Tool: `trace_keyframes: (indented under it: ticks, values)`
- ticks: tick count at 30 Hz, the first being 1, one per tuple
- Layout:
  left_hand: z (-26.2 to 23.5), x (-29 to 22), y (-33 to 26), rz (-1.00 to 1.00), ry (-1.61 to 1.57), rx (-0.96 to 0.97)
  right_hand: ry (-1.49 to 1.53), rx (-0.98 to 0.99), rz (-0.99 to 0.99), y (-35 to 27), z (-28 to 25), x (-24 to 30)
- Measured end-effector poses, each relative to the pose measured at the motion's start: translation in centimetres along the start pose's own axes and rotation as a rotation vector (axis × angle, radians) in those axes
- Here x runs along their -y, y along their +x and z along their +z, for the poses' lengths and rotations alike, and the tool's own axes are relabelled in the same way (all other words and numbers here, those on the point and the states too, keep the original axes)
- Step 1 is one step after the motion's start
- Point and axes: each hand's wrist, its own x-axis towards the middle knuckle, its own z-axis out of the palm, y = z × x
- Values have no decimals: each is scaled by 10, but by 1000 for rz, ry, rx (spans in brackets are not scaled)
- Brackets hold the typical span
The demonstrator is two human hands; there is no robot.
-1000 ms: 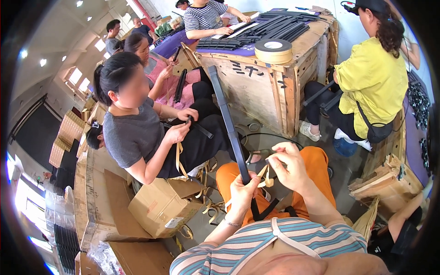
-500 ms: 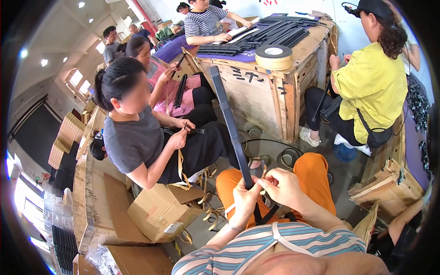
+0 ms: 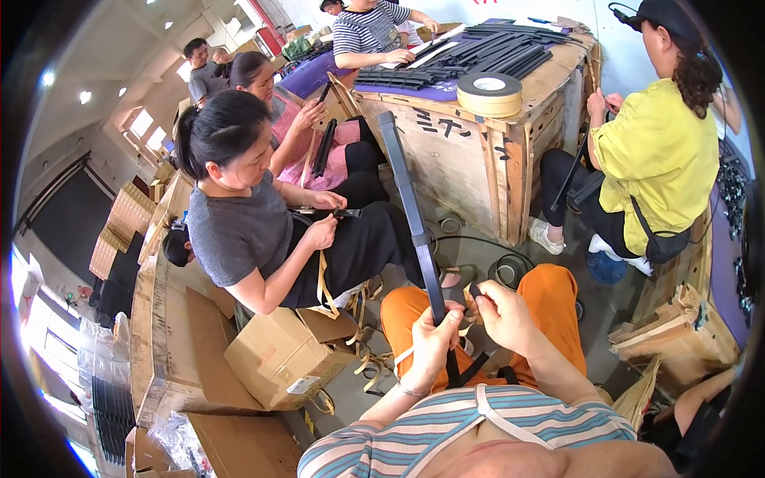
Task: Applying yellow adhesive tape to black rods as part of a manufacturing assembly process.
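My left hand (image 3: 437,341) is closed around the lower part of a long black strip (image 3: 415,215), which slants up and away between my knees. A lower black end (image 3: 466,371) of it, or of another strap, shows beneath the hand. Just to the right, my right hand (image 3: 504,317) pinches a short piece of black tape (image 3: 475,291) between thumb and fingers. A tan bit, seemingly its backing, shows beside it. The tape stands apart from the strip's edge. My orange trousers (image 3: 550,307) lie under both hands.
At the far middle, a wooden crate (image 3: 446,159) bears many black strips (image 3: 494,56) and a large tape roll (image 3: 489,94). Co-workers sit at left and right. A cardboard box (image 3: 283,358) stands at lower left. Tan backing ribbons (image 3: 370,370) litter the floor.
My right hand has moved slightly up and away from the left, and a black tape piece now shows at its fingertips. The left hand keeps hold of the strip. The view has shifted slightly.
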Motion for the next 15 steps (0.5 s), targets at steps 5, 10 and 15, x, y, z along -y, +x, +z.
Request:
trace_keyframes:
  ticks: [5, 10, 15]
  values:
    - [-3, -2, 3, 24, -48, -3, 124, 191, -31, -7, 1, 7]
    - [-3, -7, 3, 37, 0, 31, 52, 211, -120, -6, -1, 5]
    - [1, -16, 0, -36, -85, 2, 30, 261, -101, -14, -2, 1]
